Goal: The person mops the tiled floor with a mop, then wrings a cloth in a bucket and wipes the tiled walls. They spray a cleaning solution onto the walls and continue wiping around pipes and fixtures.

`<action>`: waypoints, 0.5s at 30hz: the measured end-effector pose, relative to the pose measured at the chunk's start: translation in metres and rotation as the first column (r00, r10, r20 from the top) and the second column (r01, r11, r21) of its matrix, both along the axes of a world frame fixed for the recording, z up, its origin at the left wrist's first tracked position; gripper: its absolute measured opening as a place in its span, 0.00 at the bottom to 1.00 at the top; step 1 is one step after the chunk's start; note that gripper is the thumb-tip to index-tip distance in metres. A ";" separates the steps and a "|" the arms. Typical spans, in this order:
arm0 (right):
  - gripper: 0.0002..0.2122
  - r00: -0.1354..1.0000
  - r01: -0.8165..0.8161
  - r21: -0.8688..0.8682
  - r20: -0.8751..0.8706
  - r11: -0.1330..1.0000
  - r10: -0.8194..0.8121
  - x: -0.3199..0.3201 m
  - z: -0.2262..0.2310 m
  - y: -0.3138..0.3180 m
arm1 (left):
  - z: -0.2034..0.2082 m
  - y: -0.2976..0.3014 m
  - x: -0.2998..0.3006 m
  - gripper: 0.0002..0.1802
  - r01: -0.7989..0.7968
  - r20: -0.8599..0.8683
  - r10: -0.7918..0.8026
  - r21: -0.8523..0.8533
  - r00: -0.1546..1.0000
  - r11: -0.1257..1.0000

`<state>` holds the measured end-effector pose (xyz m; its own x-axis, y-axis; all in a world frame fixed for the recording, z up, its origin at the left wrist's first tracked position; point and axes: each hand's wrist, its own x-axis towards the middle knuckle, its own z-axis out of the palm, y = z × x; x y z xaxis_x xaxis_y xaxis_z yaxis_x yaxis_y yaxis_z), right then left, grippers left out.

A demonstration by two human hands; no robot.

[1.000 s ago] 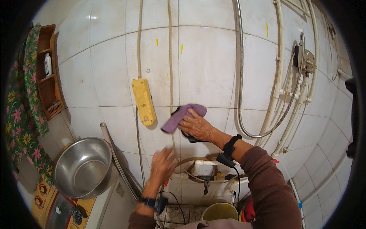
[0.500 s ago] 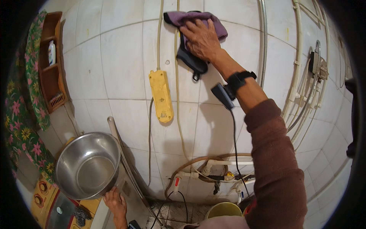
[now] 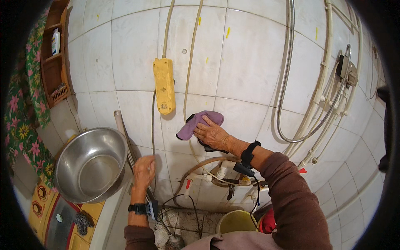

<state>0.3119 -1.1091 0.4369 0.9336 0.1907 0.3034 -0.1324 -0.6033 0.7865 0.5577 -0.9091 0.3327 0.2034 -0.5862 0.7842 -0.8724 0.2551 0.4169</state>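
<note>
My right hand (image 3: 214, 135) presses a purple cloth (image 3: 204, 121) with black edging against the white tiled wall, its fingers bent over the cloth. Below that hand, a dark flat piece (image 3: 212, 148) shows in part; I cannot make out its kind. My left hand (image 3: 143, 171) is raised just right of a large steel basin (image 3: 91, 164), apart from its rim. Its fingers look curled in, and nothing shows in them. Close to that hand leans a long pale handle (image 3: 120, 123).
A yellow power strip (image 3: 164, 85) hangs on the wall by its cord. Pipes and a brown hose (image 3: 196, 173) run low down, above a yellowish bucket (image 3: 237, 221). On the right hangs a metal shower hose (image 3: 280, 112). A yellow stove (image 3: 41, 208) and a brown shelf (image 3: 54, 62) stand left.
My right hand has brought the purple cloth down the wall from above the power strip's level to below it. My left hand has come up and away from the basin's lower edge.
</note>
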 end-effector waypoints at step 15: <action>0.19 0.756 0.144 -0.174 0.655 0.974 0.005 -0.027 0.190 -0.013 | 0.167 -0.104 0.014 0.06 0.208 0.236 -0.100 -0.492 0.967 0.846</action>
<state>0.2850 -1.1217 0.6264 0.5391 0.2589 0.8015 -0.6897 -0.4105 0.5965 0.5717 -1.0130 0.4992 -0.0434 -0.1049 0.9935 -0.8531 0.5214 0.0178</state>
